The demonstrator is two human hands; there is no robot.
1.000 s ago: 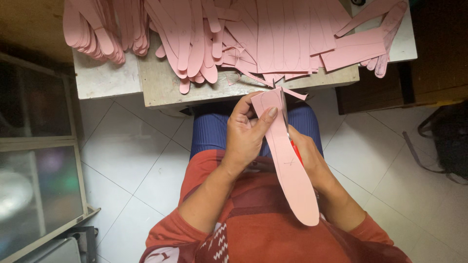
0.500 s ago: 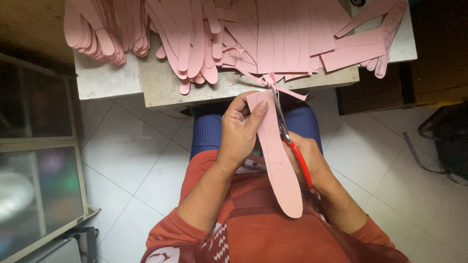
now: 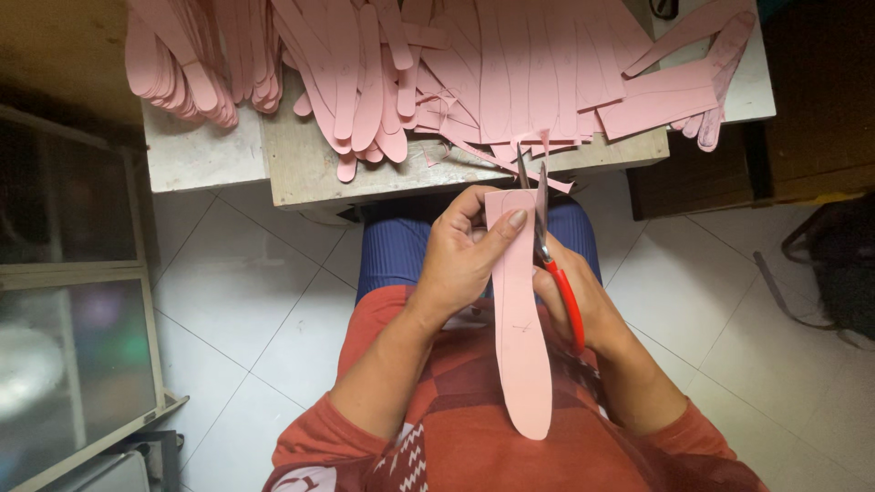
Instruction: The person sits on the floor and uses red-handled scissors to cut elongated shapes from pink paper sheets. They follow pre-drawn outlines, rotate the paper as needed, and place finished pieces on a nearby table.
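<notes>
A long pink strip [image 3: 521, 328] lies over the lap, far end up toward the bench, so the cut line faces the eyes. The left hand [image 3: 460, 264] is closed on its upper end, thumb on top pressing the edge, wrist bent in from the left. The right hand [image 3: 583, 305] is curled round the red handles of scissors [image 3: 544, 228], blades parted at the strip's right edge. Beyond, the bench [image 3: 365, 178] carries heaps of cut pink pieces [image 3: 365, 82] and uncut sheets [image 3: 547, 73]

Cut strips [image 3: 510, 73] lie heaped on the bench [image 3: 301, 169] (ahead of the lap), floor [image 3: 237, 301] below.
</notes>
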